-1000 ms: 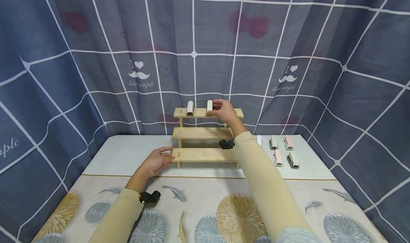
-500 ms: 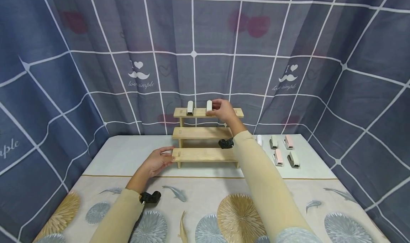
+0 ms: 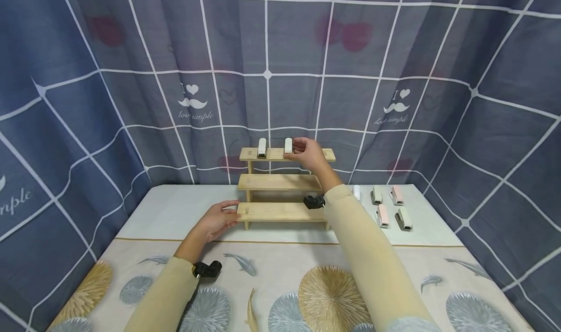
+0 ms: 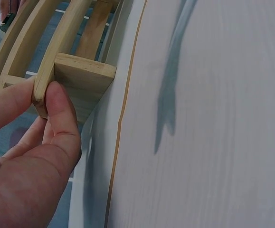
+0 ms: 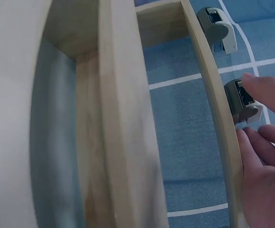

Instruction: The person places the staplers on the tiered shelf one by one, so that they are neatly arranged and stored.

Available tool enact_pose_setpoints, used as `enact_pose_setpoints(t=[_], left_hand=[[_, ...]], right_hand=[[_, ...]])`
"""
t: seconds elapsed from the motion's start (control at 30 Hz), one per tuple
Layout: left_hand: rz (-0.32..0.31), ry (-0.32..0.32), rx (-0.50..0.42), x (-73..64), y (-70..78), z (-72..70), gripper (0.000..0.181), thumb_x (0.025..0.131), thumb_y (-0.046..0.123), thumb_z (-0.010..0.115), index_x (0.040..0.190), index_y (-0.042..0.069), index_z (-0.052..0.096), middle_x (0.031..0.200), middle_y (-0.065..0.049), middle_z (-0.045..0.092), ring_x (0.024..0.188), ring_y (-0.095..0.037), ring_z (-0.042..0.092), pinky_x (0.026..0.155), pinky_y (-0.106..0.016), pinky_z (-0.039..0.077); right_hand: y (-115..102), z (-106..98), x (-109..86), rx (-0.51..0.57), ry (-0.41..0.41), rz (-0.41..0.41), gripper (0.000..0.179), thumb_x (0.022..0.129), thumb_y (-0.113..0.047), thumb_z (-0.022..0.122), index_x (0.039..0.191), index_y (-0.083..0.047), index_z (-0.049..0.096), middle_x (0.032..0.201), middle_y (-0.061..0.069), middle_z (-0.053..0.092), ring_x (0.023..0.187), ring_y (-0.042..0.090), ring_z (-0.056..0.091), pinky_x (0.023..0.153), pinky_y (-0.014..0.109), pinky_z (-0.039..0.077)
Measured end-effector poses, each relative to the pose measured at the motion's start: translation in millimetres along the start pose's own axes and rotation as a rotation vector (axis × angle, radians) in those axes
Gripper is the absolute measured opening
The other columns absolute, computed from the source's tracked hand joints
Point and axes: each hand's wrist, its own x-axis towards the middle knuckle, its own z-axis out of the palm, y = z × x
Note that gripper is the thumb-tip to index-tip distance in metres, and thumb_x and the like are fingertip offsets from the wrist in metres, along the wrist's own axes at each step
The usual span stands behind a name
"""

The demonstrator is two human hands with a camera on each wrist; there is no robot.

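Note:
A three-tier wooden display stand stands at the back of the table. My left hand pinches the left end of its lowest tier; in the left wrist view thumb and fingers lie on either side of the board. On the top tier, my right hand holds a small white stapler from its right side. In the right wrist view that stapler shows its grey front, with a fingertip against it. Another white stapler stands to its left on the same tier.
Right of the stand, on the white cloth, lie several more staplers, among them a pink one and a pale grey-green one. A white object is partly behind my right sleeve. A checked curtain surrounds the table.
Both hands keep their places on the stand and the stapler. Only the head view has shifted slightly, moving the scene a little to the right.

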Motion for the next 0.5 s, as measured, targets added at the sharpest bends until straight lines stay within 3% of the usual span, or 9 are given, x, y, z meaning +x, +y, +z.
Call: enact_pose_setpoints(t=[0.33, 0.5], left_hand=[[0.002, 0.001, -0.001, -1.1, 0.2, -0.5, 0.064, 0.095, -0.009, 0.061, 0.153, -0.010, 0.033, 0.106, -0.008, 0.068, 0.089, -0.010, 0.069, 0.089, -0.028, 0.060], [0.004, 0.001, 0.008, -0.8, -0.1, -0.7, 0.063, 0.095, -0.009, 0.061, 0.152, -0.010, 0.034, 0.106, -0.009, 0.068, 0.090, -0.010, 0.068, 0.090, -0.030, 0.060]], right_hand=[[7, -4, -32.3, 0.159, 0.076, -0.060, 0.062, 0.088, -0.012, 0.082, 0.142, 0.003, 0.055, 0.141, 0.019, 0.061, 0.129, 0.034, 0.062, 0.109, 0.039, 0.052], [15, -9, -54.1, 0.194, 0.067, -0.084, 0.060, 0.087, -0.011, 0.082, 0.140, 0.002, 0.056, 0.139, 0.021, 0.062, 0.129, 0.035, 0.062, 0.105, 0.030, 0.054]])
